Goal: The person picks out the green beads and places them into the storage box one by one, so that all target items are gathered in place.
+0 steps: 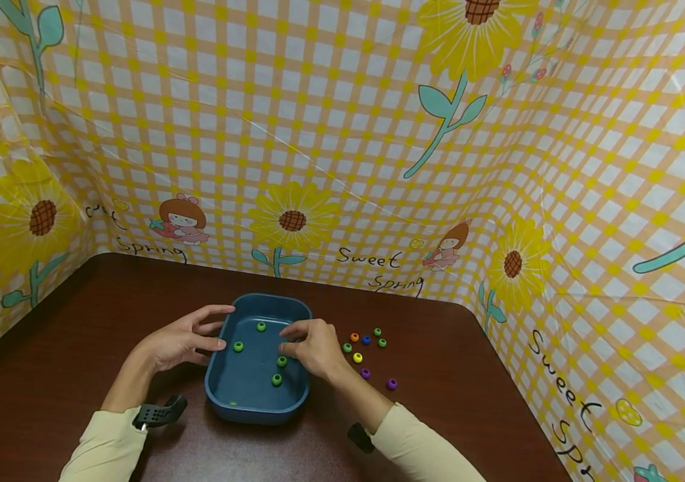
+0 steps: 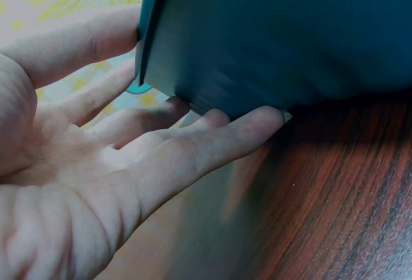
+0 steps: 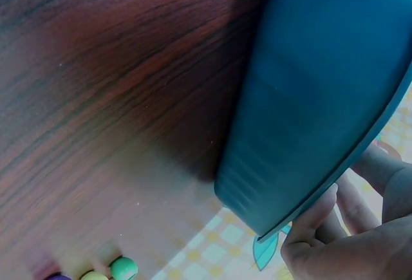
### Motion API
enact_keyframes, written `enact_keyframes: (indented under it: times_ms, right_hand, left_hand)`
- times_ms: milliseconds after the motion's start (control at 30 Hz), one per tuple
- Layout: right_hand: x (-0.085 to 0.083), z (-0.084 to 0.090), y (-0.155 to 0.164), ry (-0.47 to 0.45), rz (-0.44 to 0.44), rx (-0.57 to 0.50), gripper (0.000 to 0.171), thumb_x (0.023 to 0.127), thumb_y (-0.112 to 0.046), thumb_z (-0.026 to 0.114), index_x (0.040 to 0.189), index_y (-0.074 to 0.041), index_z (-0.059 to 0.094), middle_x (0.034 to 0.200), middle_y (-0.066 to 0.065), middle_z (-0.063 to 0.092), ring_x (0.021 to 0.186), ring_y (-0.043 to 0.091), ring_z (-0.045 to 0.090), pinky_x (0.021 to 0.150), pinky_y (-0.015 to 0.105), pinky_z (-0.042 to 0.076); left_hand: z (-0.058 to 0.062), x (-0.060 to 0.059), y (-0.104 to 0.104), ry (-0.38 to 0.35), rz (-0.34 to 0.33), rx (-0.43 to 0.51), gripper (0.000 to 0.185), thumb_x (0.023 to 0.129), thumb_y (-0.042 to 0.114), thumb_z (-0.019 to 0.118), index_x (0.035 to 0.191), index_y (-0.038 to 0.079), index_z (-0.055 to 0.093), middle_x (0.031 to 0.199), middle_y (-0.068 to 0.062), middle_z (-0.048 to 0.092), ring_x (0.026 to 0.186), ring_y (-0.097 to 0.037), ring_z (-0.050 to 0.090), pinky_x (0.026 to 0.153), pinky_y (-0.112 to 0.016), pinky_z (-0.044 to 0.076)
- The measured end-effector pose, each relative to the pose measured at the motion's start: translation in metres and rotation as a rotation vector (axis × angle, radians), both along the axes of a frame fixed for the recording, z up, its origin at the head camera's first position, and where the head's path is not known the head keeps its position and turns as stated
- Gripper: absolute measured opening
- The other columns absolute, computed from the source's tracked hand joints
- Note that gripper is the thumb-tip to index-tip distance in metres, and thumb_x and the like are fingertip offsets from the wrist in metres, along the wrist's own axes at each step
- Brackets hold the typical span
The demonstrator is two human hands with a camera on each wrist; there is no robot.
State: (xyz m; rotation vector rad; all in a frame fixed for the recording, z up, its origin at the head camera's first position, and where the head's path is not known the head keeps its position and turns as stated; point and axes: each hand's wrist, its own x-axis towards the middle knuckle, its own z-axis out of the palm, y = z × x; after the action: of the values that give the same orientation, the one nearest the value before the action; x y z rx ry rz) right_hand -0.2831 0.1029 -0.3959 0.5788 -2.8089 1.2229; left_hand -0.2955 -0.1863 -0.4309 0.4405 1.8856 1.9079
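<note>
A blue rectangular tray [image 1: 258, 402] sits on the table with several green beads [image 1: 276, 380] scattered inside. My left hand [image 1: 182, 338] is at its left side, thumb and fingers extended to the rim. In the left wrist view, the fingertips [image 2: 267, 120] rest against the tray's outer wall. My right hand [image 1: 313, 348] reaches over the right rim, thumb and index finger pointing into the tray with a gap between their tips. No bead shows in that gap. One green bead [image 1: 282, 361] lies just below this hand. The right wrist view has the inside of the tray hidden behind its wall.
Right of the tray lie loose beads: an orange bead [image 1: 354, 337], a blue bead [image 1: 366, 340], a yellow bead [image 1: 357, 358], two purple ones and a few green ones. A checked sunflower cloth [image 1: 342, 147] rises behind and beside the dark wooden table [image 1: 438, 415].
</note>
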Motion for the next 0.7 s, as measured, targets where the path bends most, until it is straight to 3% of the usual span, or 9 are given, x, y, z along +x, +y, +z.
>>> enact_keyframes:
  times_ms: [400, 700]
  right_hand:
    - [0.001, 0.008, 0.005, 0.029, -0.005, -0.026, 0.016, 0.087, -0.014, 0.079, 0.103, -0.011, 0.08, 0.089, 0.005, 0.077, 0.077, 0.012, 0.07, 0.063, 0.025, 0.055]
    - [-0.003, 0.016, 0.021, 0.038, -0.085, -0.03, 0.018, 0.086, -0.017, 0.081, 0.103, -0.012, 0.079, 0.085, 0.001, 0.076, 0.076, 0.012, 0.068, 0.065, 0.029, 0.055]
  left_hand:
    - [0.001, 0.001, 0.001, 0.005, 0.002, -0.001, 0.082, 0.094, 0.006, 0.07, 0.159, 0.007, 0.021, 0.161, -0.034, 0.026, 0.122, -0.045, 0.062, 0.093, -0.063, 0.054]
    - [0.002, 0.001, 0.0, 0.007, -0.001, 0.0, 0.082, 0.094, 0.006, 0.07, 0.159, 0.006, 0.02, 0.161, -0.034, 0.025, 0.122, -0.045, 0.062, 0.092, -0.063, 0.054]
